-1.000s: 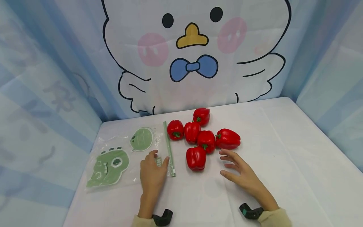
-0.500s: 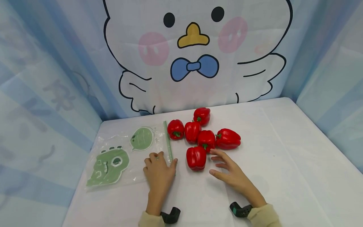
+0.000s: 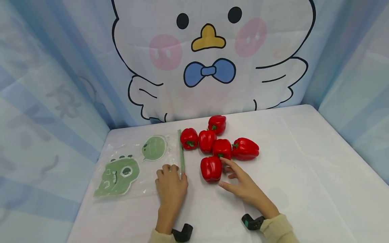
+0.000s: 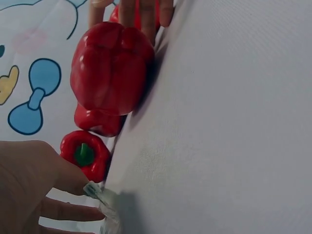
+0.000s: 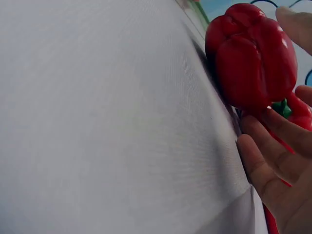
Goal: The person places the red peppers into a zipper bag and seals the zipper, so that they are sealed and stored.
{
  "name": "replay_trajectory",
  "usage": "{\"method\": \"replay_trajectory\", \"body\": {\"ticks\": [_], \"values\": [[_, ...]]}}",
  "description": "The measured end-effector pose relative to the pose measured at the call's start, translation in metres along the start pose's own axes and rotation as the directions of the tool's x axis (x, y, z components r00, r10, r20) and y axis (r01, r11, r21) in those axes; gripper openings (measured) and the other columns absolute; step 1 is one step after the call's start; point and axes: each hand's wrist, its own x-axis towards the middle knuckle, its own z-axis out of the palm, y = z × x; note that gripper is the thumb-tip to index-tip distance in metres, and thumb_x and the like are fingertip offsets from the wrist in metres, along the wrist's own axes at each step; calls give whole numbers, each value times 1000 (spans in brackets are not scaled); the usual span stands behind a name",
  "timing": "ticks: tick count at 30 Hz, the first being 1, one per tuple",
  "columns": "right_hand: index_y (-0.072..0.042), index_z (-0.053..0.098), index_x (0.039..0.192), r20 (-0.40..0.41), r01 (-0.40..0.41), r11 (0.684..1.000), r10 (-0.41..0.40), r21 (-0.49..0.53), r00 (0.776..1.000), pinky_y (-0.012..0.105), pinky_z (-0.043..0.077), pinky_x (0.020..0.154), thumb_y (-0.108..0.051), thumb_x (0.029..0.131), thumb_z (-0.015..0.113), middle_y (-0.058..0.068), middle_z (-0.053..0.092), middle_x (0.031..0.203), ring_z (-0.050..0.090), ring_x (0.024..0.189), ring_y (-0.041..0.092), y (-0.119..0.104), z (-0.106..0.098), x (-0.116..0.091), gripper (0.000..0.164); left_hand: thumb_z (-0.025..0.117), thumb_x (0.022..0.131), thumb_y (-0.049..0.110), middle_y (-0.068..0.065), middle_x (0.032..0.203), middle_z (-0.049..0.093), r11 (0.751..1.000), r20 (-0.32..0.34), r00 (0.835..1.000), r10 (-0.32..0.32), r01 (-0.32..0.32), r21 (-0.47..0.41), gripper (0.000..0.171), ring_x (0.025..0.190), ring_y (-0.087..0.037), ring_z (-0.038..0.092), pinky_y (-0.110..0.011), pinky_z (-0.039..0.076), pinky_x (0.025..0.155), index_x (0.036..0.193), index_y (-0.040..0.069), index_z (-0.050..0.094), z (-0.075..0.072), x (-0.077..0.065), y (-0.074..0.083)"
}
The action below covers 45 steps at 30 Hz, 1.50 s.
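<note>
A clear zip bag (image 3: 120, 175) with green dinosaur prints lies flat on the left of the table. My left hand (image 3: 171, 185) pinches its opening edge near the front corner; the left wrist view shows the crumpled bag edge (image 4: 108, 207) between thumb and fingers. Right of it, the nearest red bell pepper (image 3: 211, 169) rests on the table. My right hand (image 3: 243, 187) is at that pepper's right side, fingers spread and thumb apart. In the right wrist view fingertips lie close against the pepper (image 5: 251, 63); firm contact cannot be told.
Several more red bell peppers cluster behind, among them a pepper (image 3: 245, 149) on its side at right and one (image 3: 217, 124) at the back. Another pepper (image 3: 189, 138) touches or nearly touches the bag's green zip strip (image 3: 181, 158). A cartoon-printed curtain (image 3: 209, 98) borders the white table (image 3: 304, 168).
My right hand has moved left to the nearest pepper. The left hand has shifted right to the bag's edge and now pinches it. The peppers have stayed put.
</note>
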Motion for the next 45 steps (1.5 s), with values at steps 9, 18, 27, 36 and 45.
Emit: {"method": "replay_trajectory", "body": {"ticks": [9,18,27,36,45], "values": [[-19,37,160,-1,7,996,-7,-86,1000,33,57,98,-35,90,81,8,55,143,58,122,22,-3,1,7,84,68,92,12,-18,104,72,997,-14,1000,26,-27,-66,13,94,-39,64,-52,55,76,92,1,73,-11,1,-10],[-16,40,158,-14,16,993,-18,-118,1000,33,56,96,-32,89,83,8,54,143,57,118,20,-4,5,7,83,70,90,8,-13,85,71,992,-157,981,111,-120,-45,8,75,-34,65,-47,55,61,87,2,73,-18,0,-15],[-15,40,159,-59,-12,966,-3,-258,998,39,59,95,-33,87,85,5,51,143,60,112,17,-13,15,6,86,71,87,3,-11,77,68,985,-268,951,156,-172,-35,6,64,-33,64,-46,53,52,82,2,70,-17,-1,-18],[-9,39,157,-80,5,963,-28,-269,996,45,58,100,-25,87,86,9,52,148,61,119,23,-16,21,5,87,73,86,5,-11,76,67,987,-233,966,108,-133,-94,12,60,-37,65,-49,52,53,79,6,63,-13,-3,-21],[-6,43,153,-113,-46,972,20,-230,993,40,59,95,-25,82,90,9,61,136,60,112,20,-24,28,6,87,82,82,3,-8,78,65,974,-286,944,164,-200,-102,18,56,-31,63,-45,50,50,78,5,64,-14,-3,-25]]}}
